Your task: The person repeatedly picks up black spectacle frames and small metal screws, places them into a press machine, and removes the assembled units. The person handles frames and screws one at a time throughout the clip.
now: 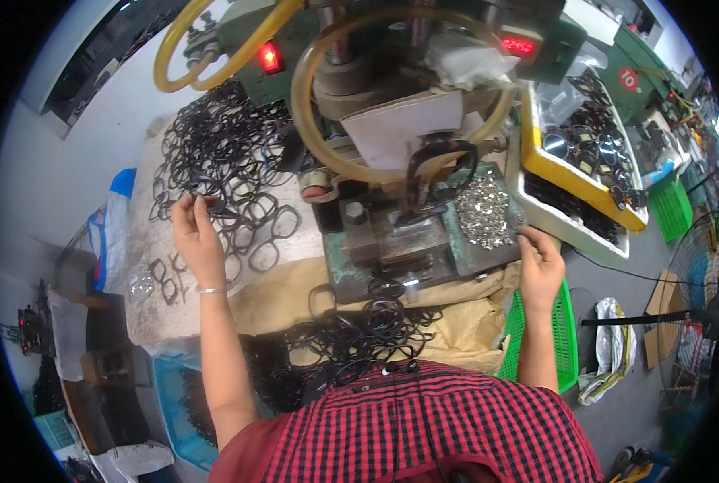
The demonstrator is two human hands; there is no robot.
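My left hand (197, 233) is raised over the pile of black eyeglass frames (223, 145) on the worktop. Its fingers are pinched on a dark eyeglass frame (216, 209), partly lost against the pile. Another black eyeglass frame (424, 181) stands on the metal fixture (400, 241) of the press in front of me. Beside the fixture lies a heap of small shiny metal parts (482, 211). Past the heap's right side, at the press bed's edge, my right hand (541, 262) has its fingers curled together; what they hold, if anything, is too small to make out.
A yellow hose (301, 97) loops in front of the green press. At right, a foam box (528, 133) holds dark glasses, above a green basket (565, 338). More black frames (376, 326) lie near my lap, and a blue bin (174, 402) stands at lower left.
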